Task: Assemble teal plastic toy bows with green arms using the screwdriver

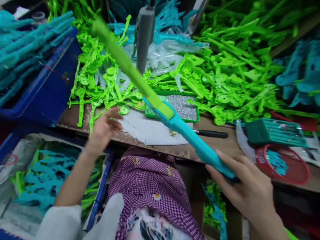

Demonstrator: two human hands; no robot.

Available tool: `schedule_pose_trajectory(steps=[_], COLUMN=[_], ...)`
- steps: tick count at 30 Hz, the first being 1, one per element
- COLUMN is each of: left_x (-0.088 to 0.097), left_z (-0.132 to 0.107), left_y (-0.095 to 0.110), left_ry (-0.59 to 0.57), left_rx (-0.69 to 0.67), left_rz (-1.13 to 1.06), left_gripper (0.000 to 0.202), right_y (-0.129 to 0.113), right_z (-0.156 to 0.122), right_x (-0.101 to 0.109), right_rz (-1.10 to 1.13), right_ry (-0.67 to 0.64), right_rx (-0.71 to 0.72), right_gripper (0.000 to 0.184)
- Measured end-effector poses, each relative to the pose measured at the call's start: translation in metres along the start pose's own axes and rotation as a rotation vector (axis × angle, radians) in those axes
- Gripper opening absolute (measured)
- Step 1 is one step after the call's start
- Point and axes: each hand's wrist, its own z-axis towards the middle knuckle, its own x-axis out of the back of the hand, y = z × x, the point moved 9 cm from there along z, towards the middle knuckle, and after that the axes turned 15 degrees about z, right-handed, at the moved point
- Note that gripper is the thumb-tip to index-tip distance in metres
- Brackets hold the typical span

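Observation:
My right hand (pixel 245 187) is closed around the turquoise end of a long two-part plastic piece (pixel 190 135). This piece slants up to the left, and its bright green arm (pixel 131 71) is joined to the turquoise part at a rounded joint. The far green tip is blurred. My left hand (pixel 105 130) is at the bench's front edge, a little blurred, with its fingers apart and nothing visible in them. Loose green plastic parts (pixel 112 79) lie just beyond it. Under the held piece are a white cloth (pixel 146 131) and a green tray of small metal pins (pixel 179 104).
A grey upright tool (pixel 144 37) hangs over the bench. Green parts (pixel 230 73) heap at right. Blue crates (pixel 43 87) of turquoise parts stand left. A black-handled tool (pixel 212 133), a green box (pixel 275 132) and a red basket (pixel 298 167) lie along the front.

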Motion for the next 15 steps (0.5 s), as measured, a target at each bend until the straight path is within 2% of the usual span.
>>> schedule_pose_trajectory(steps=[2,4,6,8,10,12,13,15], left_x=[-0.073,-0.147,-0.208,-0.255,-0.283,-0.295,-0.294,-0.278], left_z=[-0.024,-0.047,-0.062,-0.065,-0.056,-0.042,-0.034,-0.017], left_y=[-0.012,-0.014,-0.007,0.005,0.018,0.031,0.038,0.051], left_ry=[-0.252,-0.470,-0.593,-0.621,-0.531,-0.395,-0.308,-0.132], left_rx=[-0.018,-0.110,-0.253,-0.395,-0.494,-0.559,-0.574,-0.584], left_rz=[0.049,0.151,0.237,0.323,0.404,0.496,0.551,0.676], left_gripper=[0.065,0.080,0.097,0.114,0.118,0.113,0.107,0.092], right_y=[0.002,0.002,-0.001,-0.004,-0.006,-0.006,-0.006,-0.004], right_z=[-0.008,-0.016,-0.022,-0.027,-0.028,-0.022,-0.018,-0.010], right_x=[0.019,0.041,0.064,0.085,0.099,0.106,0.107,0.103], right_rz=[0.080,0.097,0.051,0.000,0.010,0.089,0.138,0.233], right_ry=[0.150,0.323,0.535,0.753,0.938,1.042,1.070,1.115], right_rx=[-0.062,-0.117,-0.182,-0.238,-0.241,-0.145,-0.076,0.027], right_gripper=[0.053,0.057,0.057,0.053,0.046,0.041,0.040,0.038])
